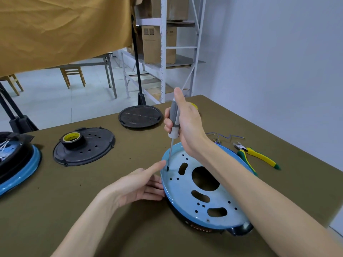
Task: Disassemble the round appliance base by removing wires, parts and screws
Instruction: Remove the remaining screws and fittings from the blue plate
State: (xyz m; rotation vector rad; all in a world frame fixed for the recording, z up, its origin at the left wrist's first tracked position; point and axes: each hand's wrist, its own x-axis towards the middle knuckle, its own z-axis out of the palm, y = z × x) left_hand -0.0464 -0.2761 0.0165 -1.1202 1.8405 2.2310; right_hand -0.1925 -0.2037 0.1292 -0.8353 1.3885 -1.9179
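**Backing a screw out of the blue base**

At the far left edge of the frame a second blue-rimmed unit (17, 164) sat on the olive surface (92, 210), and just right of it a black perforated cover (89, 147) carried a roll of black tape (72, 139) with a yellow core. A second black disc (140, 116) lay farther back, near the middle of the frame.

Our left hand (137, 184) came next, its grip spread: fingers straight and laid against the left rim of the round appliance base (200, 190), the forefinger reaching up beside the tool tip. The base itself sat right of centre, low in the frame, its pale blue plate full of slots and holes, facing up.

Our right hand (183, 125) wrapped its grip around the grey-and-white handle of the screwdriver (173, 130), thumb pointing up, shaft nearly upright, tip planted near the plate's upper-left edge. Whether a screw sat under the tip we could not tell.

To do this well, we judged, we needed the shaft square to the plate, firm downward pressure while turning, and the left hand bracing the rim so the base did not spin or slide.

Farthest right lay loose wires (225, 136) and yellow-green pliers (259, 156).
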